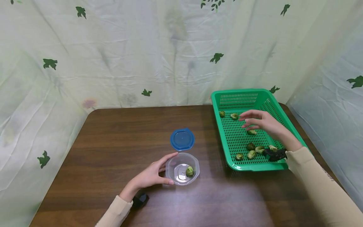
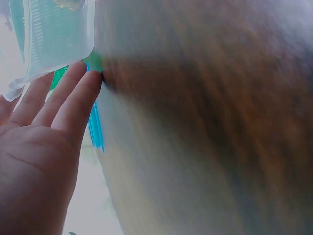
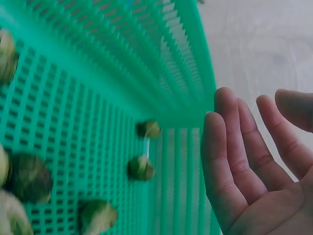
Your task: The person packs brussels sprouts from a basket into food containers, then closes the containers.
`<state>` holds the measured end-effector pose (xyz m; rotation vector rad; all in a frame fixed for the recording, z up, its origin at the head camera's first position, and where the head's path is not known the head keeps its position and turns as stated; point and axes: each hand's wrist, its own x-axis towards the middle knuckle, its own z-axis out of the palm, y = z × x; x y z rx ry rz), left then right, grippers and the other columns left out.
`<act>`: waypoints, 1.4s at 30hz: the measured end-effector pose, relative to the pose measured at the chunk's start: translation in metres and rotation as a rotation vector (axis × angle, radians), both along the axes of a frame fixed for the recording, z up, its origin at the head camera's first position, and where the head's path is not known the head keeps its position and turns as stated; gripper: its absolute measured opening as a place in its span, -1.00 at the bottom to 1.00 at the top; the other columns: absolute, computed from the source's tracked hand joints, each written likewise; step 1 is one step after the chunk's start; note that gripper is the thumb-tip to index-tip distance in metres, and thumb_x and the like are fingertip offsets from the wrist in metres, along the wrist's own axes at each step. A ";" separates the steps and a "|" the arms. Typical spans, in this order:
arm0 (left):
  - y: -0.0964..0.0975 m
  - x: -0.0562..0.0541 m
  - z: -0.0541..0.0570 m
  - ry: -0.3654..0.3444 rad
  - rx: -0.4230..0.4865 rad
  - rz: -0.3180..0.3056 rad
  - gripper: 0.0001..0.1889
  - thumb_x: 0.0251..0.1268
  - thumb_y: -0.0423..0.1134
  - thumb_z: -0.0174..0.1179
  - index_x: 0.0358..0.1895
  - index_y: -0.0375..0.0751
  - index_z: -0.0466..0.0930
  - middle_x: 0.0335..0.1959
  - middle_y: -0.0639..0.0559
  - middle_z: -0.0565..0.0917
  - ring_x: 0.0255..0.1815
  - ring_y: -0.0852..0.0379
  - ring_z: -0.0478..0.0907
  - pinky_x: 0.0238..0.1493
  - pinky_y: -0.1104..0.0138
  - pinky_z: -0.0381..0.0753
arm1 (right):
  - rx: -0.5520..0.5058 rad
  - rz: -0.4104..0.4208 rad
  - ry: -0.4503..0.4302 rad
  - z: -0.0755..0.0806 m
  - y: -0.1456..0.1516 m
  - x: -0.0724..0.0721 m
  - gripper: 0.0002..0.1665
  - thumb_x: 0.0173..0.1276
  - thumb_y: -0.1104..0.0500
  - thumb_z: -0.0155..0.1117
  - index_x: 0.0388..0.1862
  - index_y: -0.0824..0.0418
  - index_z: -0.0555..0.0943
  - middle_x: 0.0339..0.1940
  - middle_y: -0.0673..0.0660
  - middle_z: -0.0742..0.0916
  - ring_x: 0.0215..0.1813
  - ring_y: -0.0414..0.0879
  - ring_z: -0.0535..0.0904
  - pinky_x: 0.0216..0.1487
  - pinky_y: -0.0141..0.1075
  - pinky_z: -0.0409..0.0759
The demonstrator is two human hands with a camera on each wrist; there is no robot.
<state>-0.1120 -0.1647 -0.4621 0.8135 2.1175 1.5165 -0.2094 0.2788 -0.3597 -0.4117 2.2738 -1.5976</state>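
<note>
My left hand [image 1: 154,171] holds a clear plastic container [image 1: 197,164] by its left side, index finger at the far rim and thumb at the near one. Inside that container lies one Brussels sprout [image 1: 189,171]. In the left wrist view, the fingers [image 2: 73,100] reach out straight to the container wall [image 2: 61,44]. Over the green basket [image 1: 222,138], my right hand [image 1: 259,121] hovers with relaxed fingers and nothing in them. Several Brussels sprouts [image 1: 251,154] are spread on the basket floor, most near its front; another sprout [image 3: 141,168] appears in the right wrist view.
A blue lid [image 1: 182,139] lies on the brown wooden table [image 1: 127,132] just behind the container. The basket stands at the table's right side with raised walls. Pale leaf-patterned curtains [image 1: 122,56] hang behind the table and along both sides.
</note>
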 end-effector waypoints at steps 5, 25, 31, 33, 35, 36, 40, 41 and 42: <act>0.000 -0.001 0.000 0.005 0.003 -0.002 -0.04 0.03 -0.21 0.47 0.49 -0.01 0.07 0.42 -0.09 0.23 0.35 -0.09 0.28 0.27 0.16 0.35 | 0.030 -0.022 -0.009 -0.006 0.018 -0.004 -0.58 0.49 0.09 0.08 0.22 0.27 0.42 0.16 0.26 0.54 0.05 0.10 0.59 0.07 -0.12 0.58; 0.001 0.000 0.001 0.009 -0.015 0.006 -0.03 0.02 -0.18 0.47 0.49 0.02 0.06 0.44 -0.01 0.19 0.37 -0.04 0.24 0.28 0.20 0.34 | 0.160 -0.048 -0.094 -0.025 0.063 -0.013 -0.35 0.55 0.09 -0.02 0.41 0.48 0.14 0.36 0.46 0.28 0.13 -0.16 0.49 0.21 0.00 0.45; 0.001 0.001 0.000 0.017 -0.015 0.006 -0.03 0.02 -0.18 0.47 0.49 -0.01 0.06 0.44 -0.03 0.20 0.38 -0.07 0.23 0.27 0.19 0.35 | 0.192 -0.021 -0.153 -0.030 0.067 -0.018 -0.37 0.56 0.12 -0.07 0.42 0.49 0.10 0.40 0.50 0.21 0.35 0.36 0.17 0.29 0.15 0.28; 0.001 0.001 0.001 0.018 -0.012 0.002 -0.03 0.03 -0.18 0.47 0.49 -0.02 0.06 0.44 -0.06 0.20 0.38 -0.08 0.23 0.27 0.19 0.35 | 0.203 -0.011 -0.165 -0.031 0.068 -0.019 -0.38 0.56 0.14 -0.08 0.42 0.50 0.10 0.40 0.51 0.20 0.37 0.39 0.13 0.30 0.18 0.25; 0.001 0.001 0.001 0.013 -0.013 0.004 -0.03 0.02 -0.18 0.47 0.49 -0.01 0.07 0.44 -0.05 0.20 0.38 -0.07 0.23 0.27 0.20 0.35 | 0.216 -0.003 -0.166 -0.033 0.069 -0.020 -0.38 0.56 0.15 -0.08 0.42 0.50 0.10 0.39 0.52 0.20 0.37 0.40 0.13 0.29 0.20 0.25; 0.001 0.001 0.001 0.009 -0.013 0.006 -0.04 0.02 -0.18 0.47 0.49 0.00 0.07 0.44 -0.04 0.20 0.38 -0.07 0.23 0.28 0.21 0.34 | 0.221 0.001 -0.166 -0.034 0.069 -0.021 -0.38 0.56 0.15 -0.07 0.41 0.50 0.11 0.39 0.53 0.21 0.37 0.40 0.14 0.29 0.20 0.25; 0.000 0.001 0.001 0.014 -0.011 0.006 -0.05 0.04 -0.19 0.46 0.49 -0.01 0.07 0.44 -0.06 0.21 0.38 -0.08 0.22 0.28 0.17 0.34 | 0.242 0.039 -0.181 -0.039 0.068 -0.023 -0.37 0.54 0.16 -0.04 0.41 0.50 0.11 0.37 0.54 0.23 0.33 0.41 0.19 0.27 0.21 0.28; 0.000 0.001 0.001 0.016 -0.010 0.005 -0.05 0.04 -0.19 0.46 0.49 -0.01 0.07 0.44 -0.07 0.20 0.38 -0.09 0.22 0.28 0.16 0.34 | 0.248 0.054 -0.190 -0.040 0.068 -0.024 -0.36 0.54 0.16 -0.03 0.41 0.51 0.11 0.36 0.55 0.23 0.33 0.42 0.20 0.26 0.21 0.29; 0.000 0.001 0.000 0.019 -0.008 0.003 -0.05 0.05 -0.20 0.46 0.49 -0.03 0.07 0.44 -0.08 0.20 0.38 -0.10 0.22 0.28 0.14 0.34 | 0.252 0.065 -0.202 -0.041 0.068 -0.025 -0.36 0.53 0.16 -0.03 0.41 0.51 0.10 0.36 0.55 0.23 0.32 0.42 0.20 0.26 0.20 0.30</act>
